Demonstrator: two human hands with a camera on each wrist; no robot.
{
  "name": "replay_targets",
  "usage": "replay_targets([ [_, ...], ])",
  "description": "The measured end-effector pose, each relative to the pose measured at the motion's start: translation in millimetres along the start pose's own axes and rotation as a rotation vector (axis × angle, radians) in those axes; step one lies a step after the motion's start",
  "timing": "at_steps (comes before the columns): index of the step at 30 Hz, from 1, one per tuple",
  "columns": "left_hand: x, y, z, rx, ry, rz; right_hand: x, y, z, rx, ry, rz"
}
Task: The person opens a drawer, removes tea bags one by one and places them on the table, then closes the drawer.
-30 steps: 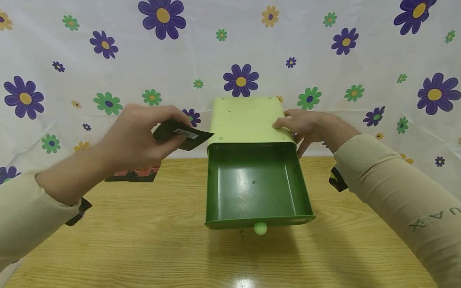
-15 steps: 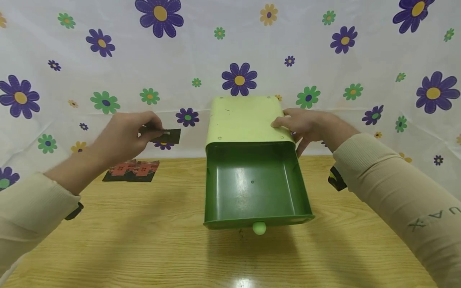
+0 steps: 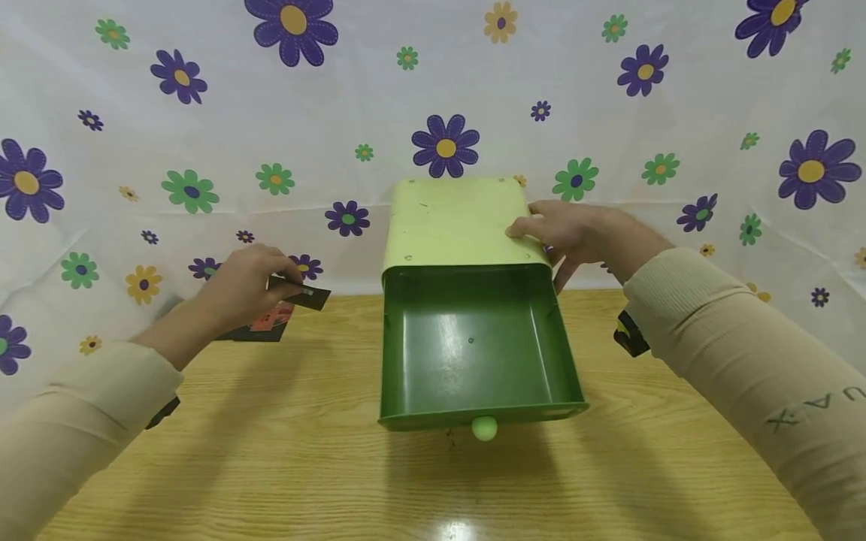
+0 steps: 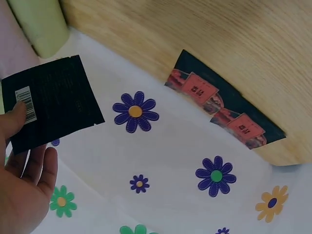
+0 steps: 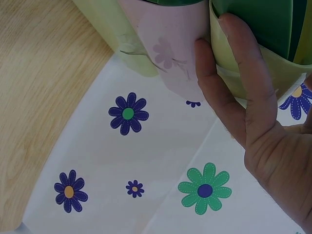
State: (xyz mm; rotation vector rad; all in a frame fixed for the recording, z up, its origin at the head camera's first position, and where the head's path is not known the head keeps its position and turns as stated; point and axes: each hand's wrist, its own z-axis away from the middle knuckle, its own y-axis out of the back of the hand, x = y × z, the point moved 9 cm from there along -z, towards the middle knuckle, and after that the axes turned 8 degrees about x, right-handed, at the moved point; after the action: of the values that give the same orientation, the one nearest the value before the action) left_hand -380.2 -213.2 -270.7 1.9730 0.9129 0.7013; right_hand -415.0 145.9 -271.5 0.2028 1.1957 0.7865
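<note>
My left hand (image 3: pixel 246 291) pinches a flat black sachet (image 4: pixel 53 105), its white barcode label towards the camera in the left wrist view. It hovers over the far left of the table, beside two black-and-red sachets (image 4: pixel 197 87) lying near the back edge. In the head view the hand partly covers those two. My right hand (image 3: pixel 571 229) grips the right side of a pale green drawer unit (image 3: pixel 460 218), thumb on its top. The unit's dark green drawer (image 3: pixel 470 342) is pulled out and holds nothing. A pink section (image 5: pixel 168 48) of the unit shows in the right wrist view.
A round green knob (image 3: pixel 484 428) sticks out from the drawer front over the wooden table (image 3: pixel 284 466). Behind the unit hangs a white cloth (image 3: pixel 325 98) printed with flowers. Each wrist wears a dark strap, partly hidden by the sleeve.
My left hand has carried its sachet left, away from the drawer, then down towards the two sachets on the table. My right hand has stayed on the unit.
</note>
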Motion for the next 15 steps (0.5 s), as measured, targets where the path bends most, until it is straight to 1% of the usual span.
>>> replay_targets([
  [4,-5.3,-10.9,-0.2,-0.034,0.004,-0.024,0,0,0,0.000,0.001,-0.001],
  [8,-6.7,-19.5,0.5,-0.054,0.002,-0.069,-1,-1,0,-0.001,0.007,0.002],
  [11,-7.0,-23.9,1.5,-0.025,-0.023,-0.113,-2,-1,0,-0.002,0.008,0.001],
  [15,-8.2,-32.8,4.3,0.033,-0.074,-0.109,-1,-1,0,-0.002,0.002,-0.006],
])
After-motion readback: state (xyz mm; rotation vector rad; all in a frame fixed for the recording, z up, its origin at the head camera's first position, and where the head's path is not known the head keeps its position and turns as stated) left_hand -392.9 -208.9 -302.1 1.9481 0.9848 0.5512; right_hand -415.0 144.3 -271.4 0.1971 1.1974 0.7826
